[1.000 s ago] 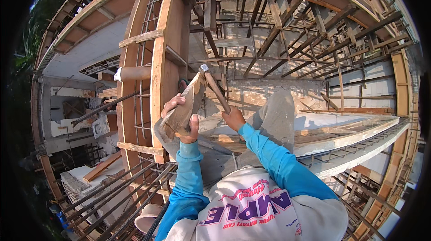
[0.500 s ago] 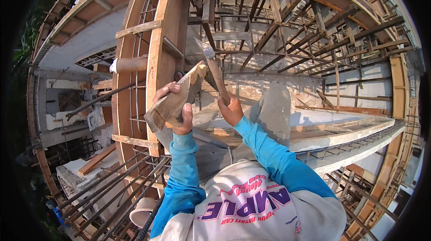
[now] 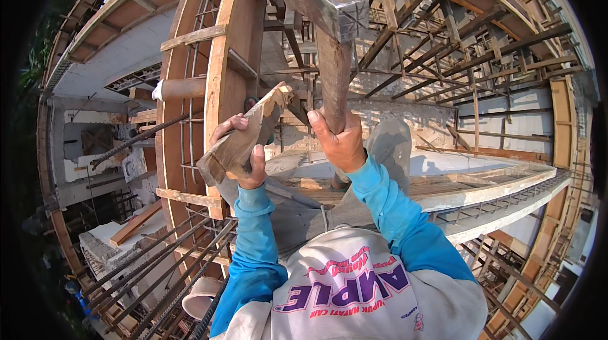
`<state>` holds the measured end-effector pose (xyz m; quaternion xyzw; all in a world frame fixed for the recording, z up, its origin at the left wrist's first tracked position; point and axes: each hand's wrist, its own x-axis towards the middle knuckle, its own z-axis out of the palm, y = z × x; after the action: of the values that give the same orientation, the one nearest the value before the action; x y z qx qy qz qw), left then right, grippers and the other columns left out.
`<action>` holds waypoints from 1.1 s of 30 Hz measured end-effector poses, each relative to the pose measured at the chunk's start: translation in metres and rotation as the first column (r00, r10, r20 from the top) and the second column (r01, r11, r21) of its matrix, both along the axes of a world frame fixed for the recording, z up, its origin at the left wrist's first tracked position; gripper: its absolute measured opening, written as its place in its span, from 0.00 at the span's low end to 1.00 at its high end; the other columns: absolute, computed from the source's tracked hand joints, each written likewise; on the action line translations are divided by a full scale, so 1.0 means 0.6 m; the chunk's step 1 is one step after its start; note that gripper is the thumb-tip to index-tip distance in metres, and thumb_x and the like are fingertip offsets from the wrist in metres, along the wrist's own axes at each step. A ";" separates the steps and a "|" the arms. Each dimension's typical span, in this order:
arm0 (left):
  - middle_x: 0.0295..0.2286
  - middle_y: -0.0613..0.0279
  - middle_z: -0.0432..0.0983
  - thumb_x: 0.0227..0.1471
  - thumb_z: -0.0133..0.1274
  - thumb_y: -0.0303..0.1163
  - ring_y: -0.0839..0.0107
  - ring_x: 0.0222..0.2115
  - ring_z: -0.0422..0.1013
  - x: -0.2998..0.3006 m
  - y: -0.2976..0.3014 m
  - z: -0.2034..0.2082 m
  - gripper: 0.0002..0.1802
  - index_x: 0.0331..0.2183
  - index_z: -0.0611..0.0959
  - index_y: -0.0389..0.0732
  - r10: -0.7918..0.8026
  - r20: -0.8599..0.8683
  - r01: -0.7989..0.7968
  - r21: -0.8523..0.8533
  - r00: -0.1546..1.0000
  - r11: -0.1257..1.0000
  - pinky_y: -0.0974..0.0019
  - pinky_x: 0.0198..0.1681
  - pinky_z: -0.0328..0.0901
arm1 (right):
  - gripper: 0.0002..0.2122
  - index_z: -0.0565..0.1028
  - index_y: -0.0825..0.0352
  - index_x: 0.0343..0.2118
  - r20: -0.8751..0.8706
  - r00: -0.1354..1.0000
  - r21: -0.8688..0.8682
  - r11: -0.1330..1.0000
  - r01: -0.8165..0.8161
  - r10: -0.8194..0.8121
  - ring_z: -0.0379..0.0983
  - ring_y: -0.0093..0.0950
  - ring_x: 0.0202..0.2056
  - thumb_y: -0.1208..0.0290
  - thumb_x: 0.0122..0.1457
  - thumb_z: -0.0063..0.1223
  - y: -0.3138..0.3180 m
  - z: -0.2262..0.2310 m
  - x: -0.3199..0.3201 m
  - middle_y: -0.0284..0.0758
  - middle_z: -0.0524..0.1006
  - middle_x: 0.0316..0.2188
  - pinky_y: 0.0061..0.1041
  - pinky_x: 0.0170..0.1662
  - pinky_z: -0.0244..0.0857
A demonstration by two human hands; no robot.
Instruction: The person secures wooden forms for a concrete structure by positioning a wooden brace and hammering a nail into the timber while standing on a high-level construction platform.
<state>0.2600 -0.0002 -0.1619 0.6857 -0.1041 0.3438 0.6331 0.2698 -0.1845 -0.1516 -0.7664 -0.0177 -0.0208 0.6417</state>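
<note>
My left hand is closed around a short, rough wooden block, its fingers over the left side and the thumb on the near face. The block is tilted, and its far end is splintered. In my right hand, closed on the wooden handle, is a hammer, raised upright. Its worn metal head, with a long pointed side, is large in the view near the top and apart from the block. My fingers wrap the lower handle, with the thumb lying along it.
To my left runs a timber formwork trough with rebar inside. Long steel bars stick out at lower left, beside a pale bucket. A wooden plank ledge extends right. Ahead, below, stand many timber props.
The hammer has swung up from beside the block's far end toward my head, and my right hand has risen with it. My left hand and the block have shifted slightly left.
</note>
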 end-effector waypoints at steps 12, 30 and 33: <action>0.36 0.57 0.68 0.40 0.57 0.33 0.66 0.41 0.65 -0.056 0.017 -0.045 0.35 0.51 0.64 0.35 -0.054 -0.301 -0.019 -0.236 0.952 0.972 0.59 0.51 0.58 | 0.20 0.73 0.72 0.37 -0.631 0.771 -0.310 0.884 -0.351 0.085 0.74 0.43 0.31 0.58 0.50 0.57 -0.017 -0.363 -0.128 0.49 0.77 0.29 0.38 0.35 0.65; 0.35 0.64 0.69 0.47 0.61 0.34 0.74 0.37 0.66 0.108 0.010 0.113 0.26 0.46 0.70 0.37 0.109 -0.233 -0.198 -0.409 0.967 0.891 0.67 0.45 0.61 | 0.18 0.71 0.72 0.32 -0.685 0.728 -0.044 0.998 -0.053 0.008 0.70 0.33 0.22 0.57 0.53 0.53 -0.077 -0.251 -0.131 0.39 0.73 0.19 0.35 0.29 0.64; 0.35 0.62 0.71 0.45 0.63 0.38 0.73 0.36 0.69 0.163 0.001 0.127 0.27 0.44 0.72 0.37 0.076 -0.177 -0.140 -0.387 0.981 0.911 0.67 0.42 0.64 | 0.16 0.70 0.70 0.29 -0.601 0.798 -0.030 0.997 -0.070 0.038 0.68 0.27 0.18 0.58 0.54 0.53 -0.063 -0.235 -0.132 0.34 0.70 0.16 0.31 0.23 0.62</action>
<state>0.3577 0.0006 -0.0860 0.5725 0.0566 0.3367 0.7454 0.1905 -0.2221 -0.2928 -0.7487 0.1639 0.2413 0.5952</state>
